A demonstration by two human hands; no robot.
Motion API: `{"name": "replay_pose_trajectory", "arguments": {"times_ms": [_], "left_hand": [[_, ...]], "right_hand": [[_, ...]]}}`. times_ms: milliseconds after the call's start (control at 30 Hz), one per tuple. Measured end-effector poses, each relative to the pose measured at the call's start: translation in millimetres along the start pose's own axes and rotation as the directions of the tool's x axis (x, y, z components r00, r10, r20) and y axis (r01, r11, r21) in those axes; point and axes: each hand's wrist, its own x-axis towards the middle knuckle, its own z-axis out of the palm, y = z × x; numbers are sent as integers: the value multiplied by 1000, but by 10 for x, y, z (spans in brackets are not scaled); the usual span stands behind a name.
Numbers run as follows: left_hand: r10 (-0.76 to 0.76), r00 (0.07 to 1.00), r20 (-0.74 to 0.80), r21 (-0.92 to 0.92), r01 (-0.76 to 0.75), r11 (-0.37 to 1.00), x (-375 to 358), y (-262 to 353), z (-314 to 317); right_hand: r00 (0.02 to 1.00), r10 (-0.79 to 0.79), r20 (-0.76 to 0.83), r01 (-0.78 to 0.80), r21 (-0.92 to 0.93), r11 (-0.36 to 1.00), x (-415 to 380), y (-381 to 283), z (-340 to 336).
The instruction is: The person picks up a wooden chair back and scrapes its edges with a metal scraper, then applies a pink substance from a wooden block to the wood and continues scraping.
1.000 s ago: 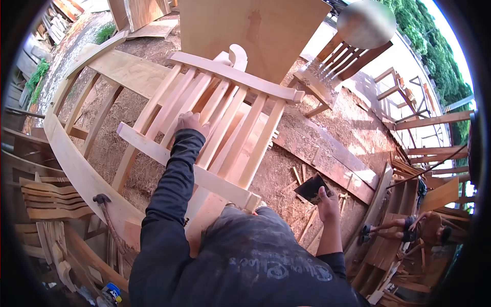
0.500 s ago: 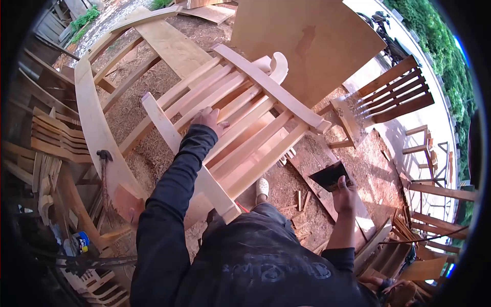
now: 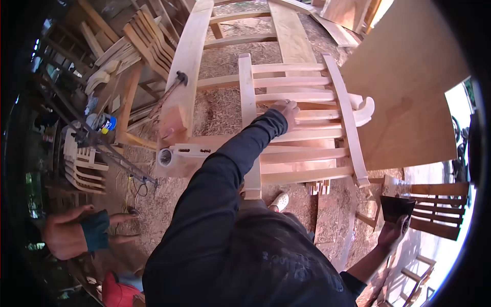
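Slatted wooden frame [image 3: 302, 123] lies in middle of view, slats now running nearly crosswise rather than diagonally as before. Left hand [image 3: 287, 112] still on slats, near one long rail [image 3: 247, 97]; fingers bent, but whether closed around slat, cannot tell. Right hand [image 3: 393, 231] still clamped on dark flat piece [image 3: 397, 207], now seen beside slatted chair [image 3: 440, 210]. Hammer [image 3: 171, 92] still on pale board [image 3: 192, 66], now upper left. Bare-backed person [image 3: 69, 233] and red cap [image 3: 117, 292] now show lower left.

a hammer [image 3: 172, 90] lies on the long pale plank [image 3: 191, 51] (near its edge), with shaving-strewn ground [image 3: 219, 113] around.
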Motion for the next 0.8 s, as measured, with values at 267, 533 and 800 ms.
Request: {"name": "replay_pose_trajectory", "arguments": {"times_ms": [267,533,800], "left_hand": [[-207,955,211,17,208,978,-95,86,-212],[-373,904,211,-33,388,921,-166,101,-118],[-425,883,197,-80,447,891,-155,79,0]], "right_hand": [[988,-17,150,27,-63,998,471,-20,69],[995,34,93,-35,9,999,691,47,311],[979,34,202,-29,-26,999,689,90,594]]}}
